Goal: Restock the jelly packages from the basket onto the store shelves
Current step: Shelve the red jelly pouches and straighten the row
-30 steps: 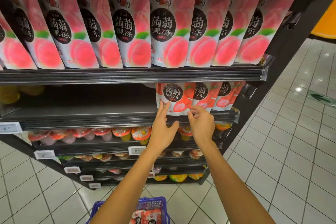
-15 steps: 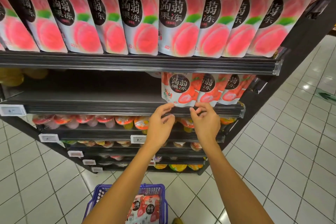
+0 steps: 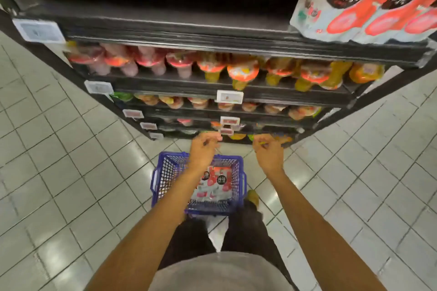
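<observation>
A blue plastic basket stands on the tiled floor at my feet, with several red-and-white jelly packages lying inside. My left hand hovers over the basket's far rim, fingers loosely curled and holding nothing. My right hand hangs to the right of the basket, also loosely curled and empty. Three jelly packages stand at the right end of the dark shelf at the top of the view; the rest of that shelf is bare.
Below that shelf, lower shelves hold rows of jelly cups with red lids. White price tags stick out from the shelf edges. Pale floor tiles spread left and right of the basket.
Both hands let go of the packages on the shelf and dropped toward the basket. The view tilted down from the shelves to the floor and basket.
</observation>
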A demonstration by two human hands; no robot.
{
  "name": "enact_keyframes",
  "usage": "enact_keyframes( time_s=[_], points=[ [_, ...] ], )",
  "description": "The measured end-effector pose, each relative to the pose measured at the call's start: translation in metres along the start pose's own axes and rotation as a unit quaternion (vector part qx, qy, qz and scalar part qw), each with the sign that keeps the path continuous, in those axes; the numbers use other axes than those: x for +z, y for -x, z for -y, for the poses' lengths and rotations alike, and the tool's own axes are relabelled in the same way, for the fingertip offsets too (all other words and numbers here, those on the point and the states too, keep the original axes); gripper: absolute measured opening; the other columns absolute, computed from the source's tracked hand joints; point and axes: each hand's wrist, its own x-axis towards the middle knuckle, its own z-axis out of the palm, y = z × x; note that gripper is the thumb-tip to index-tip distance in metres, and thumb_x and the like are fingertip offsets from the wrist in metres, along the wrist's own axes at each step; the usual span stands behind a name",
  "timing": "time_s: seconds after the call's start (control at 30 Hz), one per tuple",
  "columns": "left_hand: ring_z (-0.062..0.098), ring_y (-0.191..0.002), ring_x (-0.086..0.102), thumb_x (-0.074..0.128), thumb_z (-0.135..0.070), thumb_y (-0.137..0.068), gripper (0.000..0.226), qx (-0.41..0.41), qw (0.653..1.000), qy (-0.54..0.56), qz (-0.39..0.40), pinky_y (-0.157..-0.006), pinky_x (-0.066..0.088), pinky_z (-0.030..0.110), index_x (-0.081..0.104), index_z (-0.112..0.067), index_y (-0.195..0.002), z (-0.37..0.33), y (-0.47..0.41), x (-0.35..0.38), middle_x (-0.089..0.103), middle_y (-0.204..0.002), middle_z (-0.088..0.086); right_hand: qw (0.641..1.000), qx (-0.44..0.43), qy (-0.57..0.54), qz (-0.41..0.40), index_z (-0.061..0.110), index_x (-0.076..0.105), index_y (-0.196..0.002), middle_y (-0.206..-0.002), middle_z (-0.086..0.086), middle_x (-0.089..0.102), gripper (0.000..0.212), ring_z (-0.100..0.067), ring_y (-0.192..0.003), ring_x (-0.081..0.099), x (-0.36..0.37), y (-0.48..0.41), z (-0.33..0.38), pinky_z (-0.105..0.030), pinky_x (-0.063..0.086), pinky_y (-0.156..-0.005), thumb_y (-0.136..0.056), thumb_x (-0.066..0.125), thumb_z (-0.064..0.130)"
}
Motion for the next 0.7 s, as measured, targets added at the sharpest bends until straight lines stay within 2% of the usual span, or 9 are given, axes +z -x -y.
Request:
enact_keyframes(
  time_s=[0.1,0.2,0.27,0.3,0.4,0.5,0.57,0.63,0.7],
  points=[
    [0.031,-0.088,0.063,0.055,0.011,-0.090,0.019,-0.042,0.999,0.000,0.000,-0.078,0.053,0.042,0.067,-0.003,-0.087,0.065,-0.004,-0.039,0.066,-0.092,0.016,0.998,0.059,0.002,0.007,0.004,0.070,-0.088,-0.092,-0.015,0.072,0.008,-0.025,-0.076,0.065,0.046,0.027,-0.038,-0.024,0.054,-0.071,-0.092,0.064,0.006],
    [0.027,-0.076,0.060,0.057,0.009,-0.090,0.029,-0.096,0.995,-0.003,-0.001,-0.061,0.052,0.028,0.065,-0.015,-0.076,0.127,-0.012,-0.066,0.063,-0.078,0.009,0.994,0.102,-0.002,0.025,0.005,0.069,-0.084,-0.091,-0.018,0.072,0.008,-0.018,-0.074,0.062,0.088,0.040,-0.071,-0.017,0.050,-0.069,-0.090,0.064,0.001],
    [0.027,-0.076,0.060,0.058,0.005,-0.091,0.031,-0.127,0.992,-0.009,-0.020,-0.062,0.052,0.031,0.064,-0.020,-0.075,0.166,-0.018,-0.076,0.063,-0.076,0.008,0.990,0.134,-0.007,0.047,0.004,0.067,-0.079,-0.085,-0.019,0.069,0.016,-0.024,-0.078,0.059,0.114,0.044,-0.095,-0.031,0.049,-0.079,-0.090,0.061,-0.007],
    [0.029,-0.079,0.062,0.060,0.003,-0.091,0.030,-0.147,0.989,-0.008,-0.032,-0.067,0.053,0.036,0.064,-0.022,-0.074,0.189,-0.023,-0.079,0.064,-0.075,0.006,0.987,0.152,-0.010,0.057,0.011,0.065,-0.077,-0.083,-0.013,0.066,0.024,-0.024,-0.079,0.057,0.128,0.044,-0.111,-0.033,0.048,-0.082,-0.090,0.059,-0.008],
    [0.024,-0.069,0.063,0.063,0.001,-0.090,0.020,-0.234,0.970,0.043,-0.055,-0.074,0.056,0.041,0.063,-0.010,-0.074,0.259,-0.044,-0.082,0.065,-0.070,0.003,0.977,0.180,0.051,0.098,0.035,0.057,-0.080,-0.088,0.002,0.060,0.031,-0.011,-0.080,0.054,0.170,0.038,-0.161,-0.015,0.044,-0.074,-0.094,0.057,0.008],
    [0.009,-0.068,0.062,0.064,-0.023,-0.092,0.016,-0.286,0.958,0.023,-0.029,-0.078,0.057,0.035,0.063,-0.009,-0.098,0.334,-0.067,-0.077,0.066,-0.082,0.000,0.974,0.187,0.075,0.106,0.014,0.067,-0.087,-0.094,-0.011,0.065,0.017,-0.003,-0.073,0.057,0.215,0.023,-0.215,-0.015,0.041,-0.069,-0.093,0.058,0.000],
    [0.011,-0.076,0.065,0.065,-0.028,-0.091,0.024,-0.303,0.952,0.032,-0.030,-0.071,0.056,0.027,0.062,-0.009,-0.106,0.382,-0.085,-0.071,0.068,-0.090,0.001,0.976,0.178,0.077,0.093,-0.007,0.070,-0.090,-0.099,-0.023,0.069,0.014,-0.017,-0.087,0.067,0.247,0.012,-0.259,-0.020,0.047,-0.078,-0.089,0.057,-0.011],
    [0.019,-0.083,0.066,0.065,-0.026,-0.092,0.023,-0.317,0.947,0.039,-0.025,-0.076,0.057,0.033,0.063,-0.007,-0.106,0.428,-0.105,-0.061,0.069,-0.098,0.007,0.970,0.180,0.098,0.130,-0.007,0.071,-0.096,-0.101,-0.019,0.070,0.016,-0.033,-0.100,0.065,0.278,-0.003,-0.302,-0.031,0.048,-0.084,-0.090,0.057,-0.008],
    [0.023,-0.086,0.067,0.065,-0.027,-0.092,0.022,-0.319,0.948,0.004,-0.003,-0.080,0.057,0.038,0.066,-0.008,-0.101,0.472,-0.127,-0.052,0.070,-0.100,0.010,0.956,0.210,0.115,0.167,0.004,0.071,-0.105,-0.103,-0.011,0.068,0.019,-0.030,-0.103,0.064,0.307,-0.018,-0.342,-0.025,0.045,-0.080,-0.092,0.057,0.001]
  ],
)
